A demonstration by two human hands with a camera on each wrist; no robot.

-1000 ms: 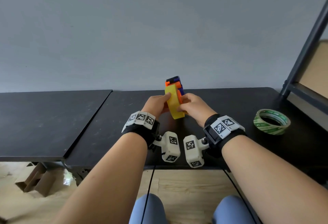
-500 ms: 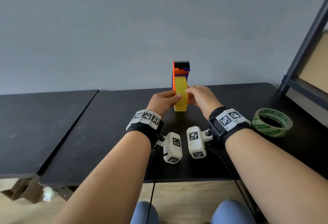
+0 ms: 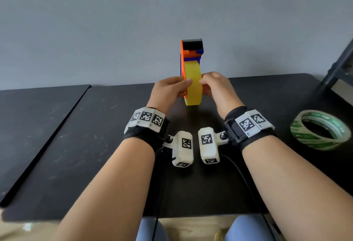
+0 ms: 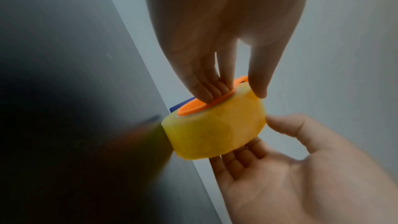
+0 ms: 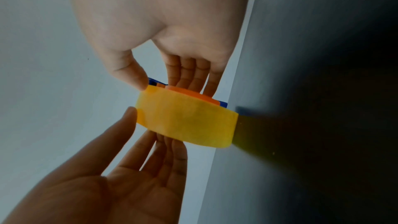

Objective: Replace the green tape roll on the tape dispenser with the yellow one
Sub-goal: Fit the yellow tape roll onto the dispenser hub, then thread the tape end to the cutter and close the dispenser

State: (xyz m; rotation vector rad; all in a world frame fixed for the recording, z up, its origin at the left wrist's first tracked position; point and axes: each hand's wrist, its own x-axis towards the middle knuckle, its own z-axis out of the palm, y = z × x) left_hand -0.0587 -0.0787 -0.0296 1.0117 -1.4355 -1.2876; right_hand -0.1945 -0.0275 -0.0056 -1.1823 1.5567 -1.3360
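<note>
Far left: bare black table [image 3: 57, 145], nothing on that stretch. Centre-left: left hand [image 3: 168, 90] w/ fingers nearly straight, flat against side of yellow tape roll [image 3: 193, 86], thumb on the roll's edge. Roll sits upright on orange-and-blue tape dispenser [image 3: 191, 51], orange hub [image 4: 200, 106] thru its core, bottom edge touching table. Right hand [image 3: 215, 88] mirrors it: fingertips [image 5: 189, 81] on hub side, thumb on roll's edge. Step, by the look: seating roll. Next prob needs firm squeeze home, then free end up to cutter. Far right: green tape roll [image 3: 319, 129] flat on table, well apart, already off. No containers visible.
</note>
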